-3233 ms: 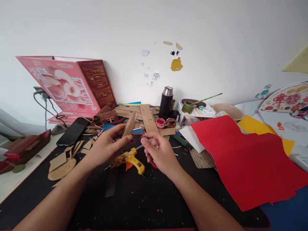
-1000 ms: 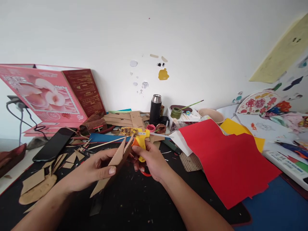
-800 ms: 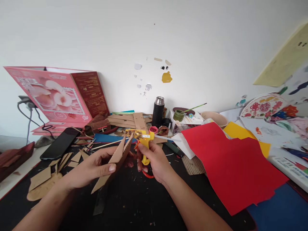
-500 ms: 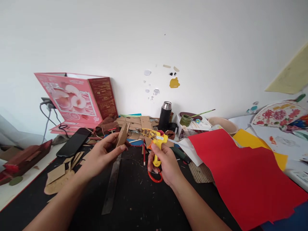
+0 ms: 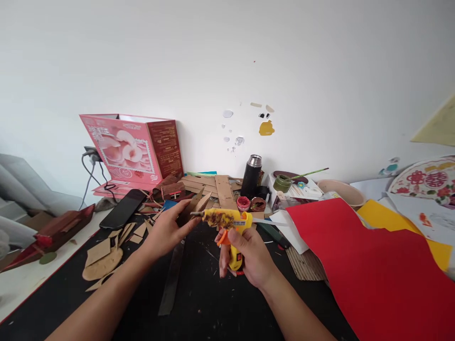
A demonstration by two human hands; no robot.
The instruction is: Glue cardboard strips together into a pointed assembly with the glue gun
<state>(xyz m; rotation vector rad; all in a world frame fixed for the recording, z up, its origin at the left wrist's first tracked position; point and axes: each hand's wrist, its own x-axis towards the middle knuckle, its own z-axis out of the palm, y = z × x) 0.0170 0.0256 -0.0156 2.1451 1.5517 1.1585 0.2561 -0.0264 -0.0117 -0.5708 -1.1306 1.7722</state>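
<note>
My right hand is closed around the handle of a yellow hot glue gun, whose front is smeared with brown. Its nozzle points left, close to the fingers of my left hand. That hand grips a piece of cardboard, seen nearly edge-on and partly hidden by the fingers. Whether the nozzle touches the cardboard I cannot tell. A ruler lies on the black table top below my left hand. Red-handled scissors are mostly hidden behind the glue gun and my right hand.
Cardboard scraps and a phone lie to the left. Behind stand a pink box, a black flask and small paint pots. Red paper covers much of the right side, beside corrugated cardboard.
The glue gun has come closer to my left hand and now points more level. The cardboard piece has tilted over to the right. The whole view has shifted slightly left.
</note>
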